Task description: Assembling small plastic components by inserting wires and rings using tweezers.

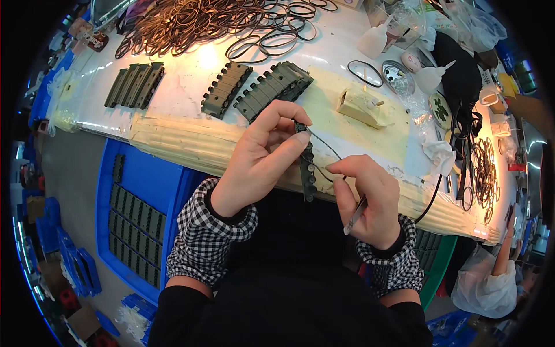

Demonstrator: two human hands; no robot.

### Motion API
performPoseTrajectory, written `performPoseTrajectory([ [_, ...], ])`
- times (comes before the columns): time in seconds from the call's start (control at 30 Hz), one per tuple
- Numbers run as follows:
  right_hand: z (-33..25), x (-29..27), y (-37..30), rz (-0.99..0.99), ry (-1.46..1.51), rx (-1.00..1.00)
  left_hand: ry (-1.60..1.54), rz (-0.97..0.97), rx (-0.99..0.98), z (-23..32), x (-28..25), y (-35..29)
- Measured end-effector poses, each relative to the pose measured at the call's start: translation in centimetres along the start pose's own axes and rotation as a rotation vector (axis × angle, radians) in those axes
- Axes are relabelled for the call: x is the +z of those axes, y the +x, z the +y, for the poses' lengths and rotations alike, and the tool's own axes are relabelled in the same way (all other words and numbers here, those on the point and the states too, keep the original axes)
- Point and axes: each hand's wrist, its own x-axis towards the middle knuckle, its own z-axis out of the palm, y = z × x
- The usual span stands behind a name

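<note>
My left hand [254, 165] is closed, its thumb and fingers pinching the upper end of a narrow dark green strip with a row of small wheels [308, 173], which looks like a toy tank's running gear. A thin black rubber track loop [328, 146] runs from this strip to my right hand [370, 199]. There the thumb and index finger draw the loop out to the right. A slim metal tool [355, 217], perhaps tweezers, is held in the same hand, partly hidden by the fingers. Green wheeled strips [277, 87] stand in rows just beyond my left hand.
A heap of black rubber loops [191, 29] covers the back of the table. More green strips [136, 85] stand at left. A cream block [364, 107], white squeeze bottles [374, 40] and plastic bags lie right. Blue tray [139, 173] and green tray [442, 263] sit below the padded table edge.
</note>
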Motion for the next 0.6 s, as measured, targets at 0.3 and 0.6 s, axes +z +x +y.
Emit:
performPoseTrajectory([
  [0.3, -1.1, 0.6, -1.1, 0.001, -0.007, -0.004, 0.071, -0.024, 0.045, -0.1, 0.1, 0.8],
  [0.6, -0.6, 0.9, -2.2, 0.1, -0.075, -0.009, 0.082, 0.001, 0.101, -0.7, 0.4, 0.7],
])
